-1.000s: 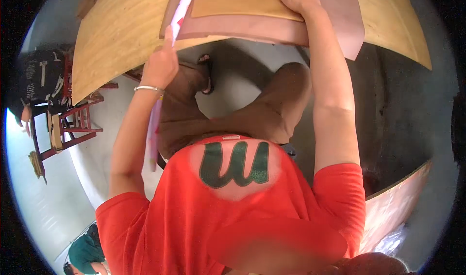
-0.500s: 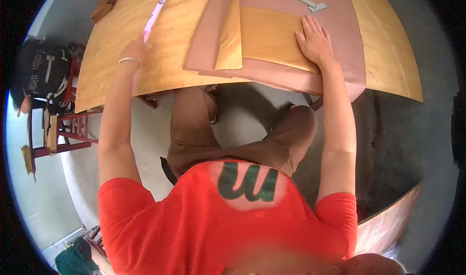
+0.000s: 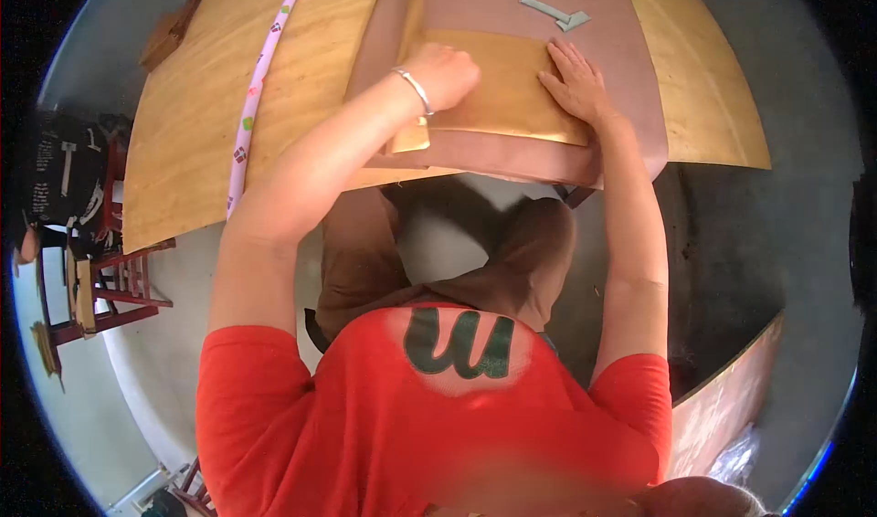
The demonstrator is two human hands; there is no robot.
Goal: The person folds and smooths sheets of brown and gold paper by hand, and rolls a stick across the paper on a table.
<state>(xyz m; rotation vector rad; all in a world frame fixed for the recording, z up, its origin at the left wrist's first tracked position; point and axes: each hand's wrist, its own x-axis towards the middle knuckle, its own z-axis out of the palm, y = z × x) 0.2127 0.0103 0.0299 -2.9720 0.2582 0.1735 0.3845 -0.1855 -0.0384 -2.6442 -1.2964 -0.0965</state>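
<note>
My left hand (image 3: 443, 74), wearing a bracelet (image 3: 417, 89) at the wrist, is closed in a fist on the left part of a gold sheet (image 3: 502, 83). Whatever its curled fingers hold, if anything, is hidden. My right hand (image 3: 577, 83) lies flat and open at the sheet's right edge. Below the gold sheet is a larger mauve sheet (image 3: 630, 88), which hangs over the table's front edge. A narrow gold flap (image 3: 413, 137) stands out under my left wrist. To the left, a long pink patterned strip or roll (image 3: 258, 83) lies on the table.
The wooden table (image 3: 183, 142) spreads to both sides. On the mauve sheet, past my right hand, sits a grey angled piece (image 3: 557, 13). A brown block (image 3: 171, 31) is at the table's far left. A red wooden chair (image 3: 128, 289) with a black bag (image 3: 68, 174) stands left.
My left hand has left the pink strip and moved right onto the gold sheet, now in a fist. My right hand stays flat at the sheet's edge. The view has shifted slightly.
</note>
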